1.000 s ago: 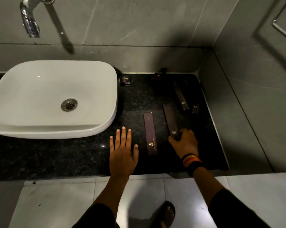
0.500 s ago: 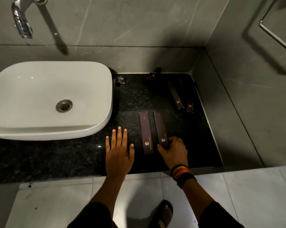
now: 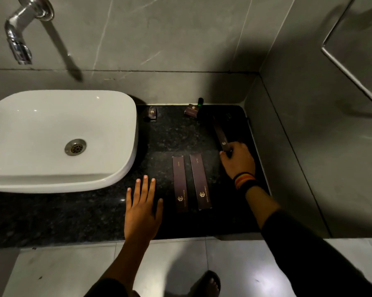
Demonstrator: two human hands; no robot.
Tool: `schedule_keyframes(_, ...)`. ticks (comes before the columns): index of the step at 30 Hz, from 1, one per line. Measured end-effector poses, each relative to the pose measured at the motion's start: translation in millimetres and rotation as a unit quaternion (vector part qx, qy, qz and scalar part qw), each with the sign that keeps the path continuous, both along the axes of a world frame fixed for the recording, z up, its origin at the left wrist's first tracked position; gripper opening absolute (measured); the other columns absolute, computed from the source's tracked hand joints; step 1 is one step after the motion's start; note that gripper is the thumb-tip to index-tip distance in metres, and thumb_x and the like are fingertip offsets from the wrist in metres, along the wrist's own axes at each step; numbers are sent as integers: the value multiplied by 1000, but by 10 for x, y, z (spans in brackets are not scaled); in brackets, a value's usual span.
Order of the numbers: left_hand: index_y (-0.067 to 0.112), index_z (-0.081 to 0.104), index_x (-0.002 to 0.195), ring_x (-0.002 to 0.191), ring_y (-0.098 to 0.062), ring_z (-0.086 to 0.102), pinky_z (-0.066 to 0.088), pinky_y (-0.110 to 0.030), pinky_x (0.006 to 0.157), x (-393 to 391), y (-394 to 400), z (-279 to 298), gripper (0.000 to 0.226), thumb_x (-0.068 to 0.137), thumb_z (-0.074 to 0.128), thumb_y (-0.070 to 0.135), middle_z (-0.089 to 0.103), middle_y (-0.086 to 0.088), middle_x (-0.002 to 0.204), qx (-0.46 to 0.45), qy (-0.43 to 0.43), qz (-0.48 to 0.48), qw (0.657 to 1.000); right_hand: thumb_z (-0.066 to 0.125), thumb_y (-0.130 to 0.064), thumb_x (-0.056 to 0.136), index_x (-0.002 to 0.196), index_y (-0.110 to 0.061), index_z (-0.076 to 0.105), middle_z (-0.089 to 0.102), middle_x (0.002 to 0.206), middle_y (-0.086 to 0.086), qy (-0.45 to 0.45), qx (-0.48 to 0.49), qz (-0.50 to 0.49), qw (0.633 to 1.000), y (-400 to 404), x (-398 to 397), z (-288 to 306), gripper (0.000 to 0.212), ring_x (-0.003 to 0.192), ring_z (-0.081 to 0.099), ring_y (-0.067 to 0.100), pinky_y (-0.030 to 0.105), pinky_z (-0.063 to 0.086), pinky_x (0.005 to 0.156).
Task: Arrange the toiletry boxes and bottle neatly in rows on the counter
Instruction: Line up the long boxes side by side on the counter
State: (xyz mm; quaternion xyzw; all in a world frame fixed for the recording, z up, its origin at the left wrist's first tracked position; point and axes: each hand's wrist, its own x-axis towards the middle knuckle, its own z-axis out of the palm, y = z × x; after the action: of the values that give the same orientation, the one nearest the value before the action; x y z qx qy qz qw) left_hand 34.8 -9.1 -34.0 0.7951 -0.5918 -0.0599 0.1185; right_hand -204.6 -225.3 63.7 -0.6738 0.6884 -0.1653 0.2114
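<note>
Dark counter, right hand hiding third long box's end

On the black counter, two long dark boxes lie side by side near the front edge: the left long box and the right long box. The left hand rests flat beside them, fingers spread. The right hand closes on the near end of a third long box toward the right edge. A small box, another small box and a dark bottle stand along the back edge. The white sink is on the left.
</note>
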Motion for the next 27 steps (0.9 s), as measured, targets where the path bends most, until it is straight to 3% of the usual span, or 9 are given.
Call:
schedule_keyframes(3,19,25,169,167,-27,12,14,-58,134,-5,-8,5,69,106,28,47,21,-8,179,0,14,3,1000,69,-41,86,117,-11,62,62,121,18,62,47,34,996,-318,24,-39,44,111,63,40,43,54,89)
schedule_keyframes(7,20,23,169,167,-25,8,11,-57,135,-8,-11,5,69,106,28,47,18,-7,179,2,17,5,1000,73,-36,81,112,-9,60,68,116,19,68,40,9,997,-425,68,-114,43,107,66,40,44,56,85)
schedule_keyframes(10,19,25,169,167,-26,9,12,-57,135,-7,-13,15,69,106,28,47,19,-8,179,2,18,6,1000,73,-33,73,108,-13,58,70,109,16,25,27,-37,999,-285,95,-98,43,100,68,40,41,53,79)
schedule_keyframes(14,17,26,169,167,-28,12,14,-58,134,-16,-10,34,70,105,28,46,21,-10,179,4,8,2,1000,75,-35,69,103,-31,54,71,100,1,-88,16,-73,993,287,-28,-147,41,90,68,28,35,53,76)
schedule_keyframes(18,16,25,169,167,-29,12,14,-59,134,-21,-1,48,70,106,29,46,21,-11,179,7,8,0,1000,78,-32,74,99,-45,43,67,94,-9,-151,56,-84,983,869,-244,-322,45,84,65,14,19,42,63)
schedule_keyframes(21,15,26,169,167,-30,14,15,-60,134,-23,4,63,70,106,28,46,22,-12,178,6,10,-3,1000,78,-34,77,99,-48,41,67,89,-10,-158,69,-89,981,1182,-322,-453,45,79,65,7,25,53,71)
schedule_keyframes(24,15,27,168,167,-31,14,16,-60,134,-22,7,52,70,106,28,45,23,-13,178,5,9,-5,1000,78,-37,80,111,-40,45,66,94,-10,-126,33,-82,988,1343,-346,-550,46,79,65,9,30,57,74)
schedule_keyframes(27,15,26,168,166,-32,16,16,-60,134,-12,17,29,70,106,29,46,23,-13,178,8,-1,-6,1000,78,-48,78,129,-31,41,62,102,-7,-106,35,-84,990,1383,-373,-565,65,84,65,13,30,56,72)
